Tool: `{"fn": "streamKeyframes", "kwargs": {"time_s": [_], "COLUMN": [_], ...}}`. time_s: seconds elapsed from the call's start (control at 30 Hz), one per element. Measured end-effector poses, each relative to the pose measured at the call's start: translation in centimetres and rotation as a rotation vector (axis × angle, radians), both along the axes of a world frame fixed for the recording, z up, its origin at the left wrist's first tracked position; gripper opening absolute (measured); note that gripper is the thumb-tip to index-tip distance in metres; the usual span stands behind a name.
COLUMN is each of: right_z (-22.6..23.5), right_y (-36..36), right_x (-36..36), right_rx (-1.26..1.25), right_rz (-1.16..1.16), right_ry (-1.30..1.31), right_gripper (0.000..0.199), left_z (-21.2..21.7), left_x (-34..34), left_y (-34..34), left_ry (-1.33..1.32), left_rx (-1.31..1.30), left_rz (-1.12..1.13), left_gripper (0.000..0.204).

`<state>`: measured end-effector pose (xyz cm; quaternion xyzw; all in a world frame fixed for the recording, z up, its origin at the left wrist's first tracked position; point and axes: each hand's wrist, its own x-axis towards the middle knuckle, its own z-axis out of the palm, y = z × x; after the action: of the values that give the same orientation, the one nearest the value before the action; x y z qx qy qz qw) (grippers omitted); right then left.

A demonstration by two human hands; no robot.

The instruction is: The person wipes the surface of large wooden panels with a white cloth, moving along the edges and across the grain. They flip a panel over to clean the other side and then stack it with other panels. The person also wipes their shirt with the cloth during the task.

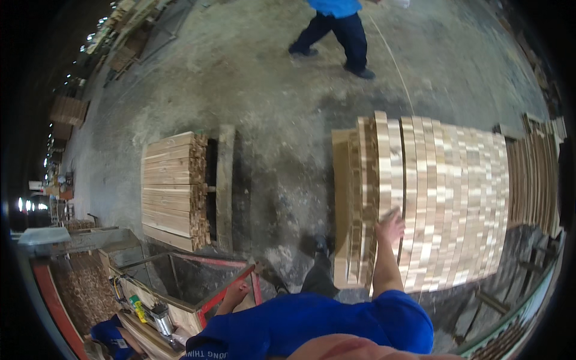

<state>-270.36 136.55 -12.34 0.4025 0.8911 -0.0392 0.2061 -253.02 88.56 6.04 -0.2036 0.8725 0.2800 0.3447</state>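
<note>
Strips of pale, block-patterned wood (450,204) lie stacked beneath and rightward of my nearer right hand (391,228), long axes running fore and aft, though whether it grasps one I cannot tell.

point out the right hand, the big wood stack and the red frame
Right hand (391,229): head view, middle of the hand.
Big wood stack (453,204): head view, middle of its pale face.
Red frame (211,260): head view, its far red bar.
</note>
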Motion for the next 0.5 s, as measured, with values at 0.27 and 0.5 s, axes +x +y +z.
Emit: {"fn": "streamKeyframes", "kwargs": {"time_s": [0.27, 0.5], "right_z": [-0.6, -1.5], "right_y": [0.9, 0.3], "right_x": [-0.2, -0.2], "right_rx": [-0.043, -0.045], "right_rz": [0.107, 0.055], "right_ry": [-0.085, 0.001], "right_gripper": [0.128, 0.128], "left_z": [-1.1, -2.1], "left_x": [0.5, -0.8], "left_y": [1.6, 1.6], "left_ry": [-0.124, -0.051], "left_rx": [0.036, 0.093], "left_rz": [-0.014, 0.041], "left_gripper": [0.030, 0.024]}}
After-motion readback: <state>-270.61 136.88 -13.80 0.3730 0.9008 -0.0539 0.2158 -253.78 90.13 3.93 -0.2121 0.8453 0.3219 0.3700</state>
